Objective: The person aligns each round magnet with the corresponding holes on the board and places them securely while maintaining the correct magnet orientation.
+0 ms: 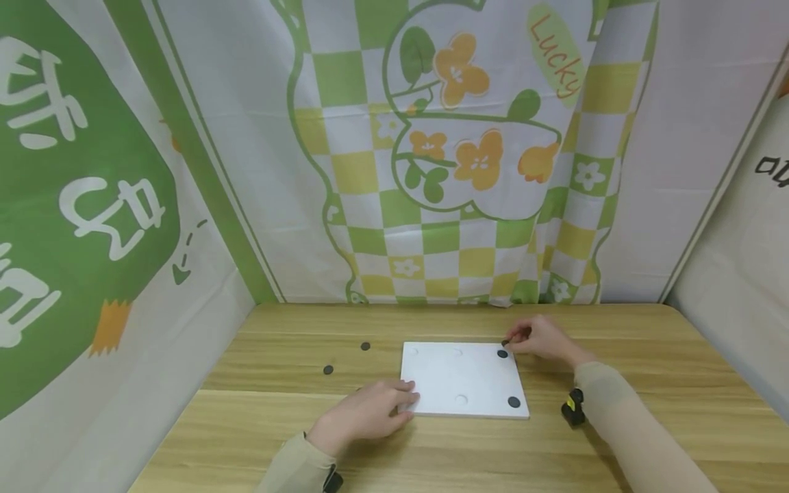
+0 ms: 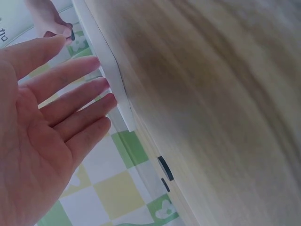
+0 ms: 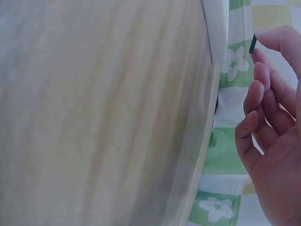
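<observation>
While straight-fingered left hand (image 1: 372, 409) touches white board (image 1: 453, 376), right hand (image 1: 547, 340) pinches black disc (image 3: 252, 44), seemingly aloft.

The white board (image 1: 434, 375) lies flat, 3 round marks (image 1: 461, 400) showing, 2 dark discs (image 1: 514, 402) sitting by its right corners, 1 pinched disc (image 3: 253, 44) near the far one, 2 loose discs (image 1: 328, 370) off left!

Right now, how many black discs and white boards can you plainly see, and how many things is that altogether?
Black discs: 5
White board: 1
Total: 6, though the left hand may hide another disc.
</observation>
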`<state>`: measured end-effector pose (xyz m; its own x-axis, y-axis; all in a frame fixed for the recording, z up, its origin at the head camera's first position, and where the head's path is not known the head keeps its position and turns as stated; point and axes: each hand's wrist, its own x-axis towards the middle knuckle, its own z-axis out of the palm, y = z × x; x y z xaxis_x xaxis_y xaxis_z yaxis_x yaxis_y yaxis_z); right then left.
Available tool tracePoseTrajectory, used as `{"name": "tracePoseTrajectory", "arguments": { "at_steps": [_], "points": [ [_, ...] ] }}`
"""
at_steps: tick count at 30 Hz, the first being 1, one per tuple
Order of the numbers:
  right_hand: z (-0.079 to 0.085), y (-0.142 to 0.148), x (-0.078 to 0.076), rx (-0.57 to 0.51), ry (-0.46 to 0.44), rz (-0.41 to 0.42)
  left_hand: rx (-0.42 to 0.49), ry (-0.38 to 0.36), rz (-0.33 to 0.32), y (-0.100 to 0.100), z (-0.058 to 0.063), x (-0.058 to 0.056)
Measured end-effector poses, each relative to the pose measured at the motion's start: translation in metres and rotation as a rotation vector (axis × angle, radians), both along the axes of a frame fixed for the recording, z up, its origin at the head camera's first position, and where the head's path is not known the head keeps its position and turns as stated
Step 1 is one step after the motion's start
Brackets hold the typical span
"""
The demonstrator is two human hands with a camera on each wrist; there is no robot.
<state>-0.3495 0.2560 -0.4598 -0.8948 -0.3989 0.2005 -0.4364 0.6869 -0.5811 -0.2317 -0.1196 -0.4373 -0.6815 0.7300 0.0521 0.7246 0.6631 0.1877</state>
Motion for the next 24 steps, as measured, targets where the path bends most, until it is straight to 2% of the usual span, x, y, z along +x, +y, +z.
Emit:
{"name": "tracePoseTrajectory", "arguments": {
  "at_steps": [6,11,24],
  "points": [
    [0.004,-0.008,0.001,-0.003,0.011,0.008,0.002,-0.016,0.009,0.0,0.0,0.0],
    [0.007,-0.015,0.0,0.0,-0.014,0.01,0.003,-0.012,0.007,0.001,-0.001,-0.001],
    [0.009,-0.033,-0.002,-0.021,0.006,0.096,-0.001,-0.005,0.008,0.0,-0.002,-0.002]
  ]
}}
